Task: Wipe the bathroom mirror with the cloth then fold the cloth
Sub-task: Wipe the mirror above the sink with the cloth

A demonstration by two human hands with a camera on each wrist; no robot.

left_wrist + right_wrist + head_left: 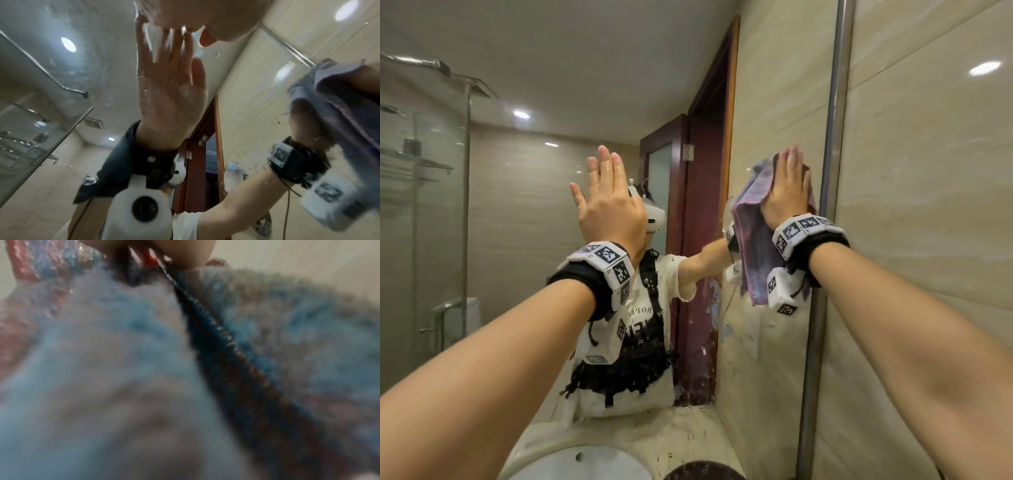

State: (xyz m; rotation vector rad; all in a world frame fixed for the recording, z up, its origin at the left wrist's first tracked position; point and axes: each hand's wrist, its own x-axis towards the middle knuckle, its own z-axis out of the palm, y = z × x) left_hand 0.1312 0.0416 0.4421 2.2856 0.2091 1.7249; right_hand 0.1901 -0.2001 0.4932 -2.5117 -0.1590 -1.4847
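The bathroom mirror [534, 205] fills the left and middle of the head view. My right hand [789, 192] lies flat, fingers straight, and presses a purple-blue cloth [753, 246] against the glass near the mirror's right edge. The cloth hangs down below that wrist. My left hand [607, 202] rests flat and open on the glass to the left, holding nothing. In the left wrist view the left hand [205, 13] meets its wet reflection, and the cloth [333, 97] shows at the right. The blurred cloth [123, 369] fills the right wrist view.
A metal strip [832, 154] borders the mirror on the right, with a beige tiled wall [928, 205] beyond. Below are a speckled counter [688, 428] and a white basin [585, 459]. Water drops and smears mark the lower glass.
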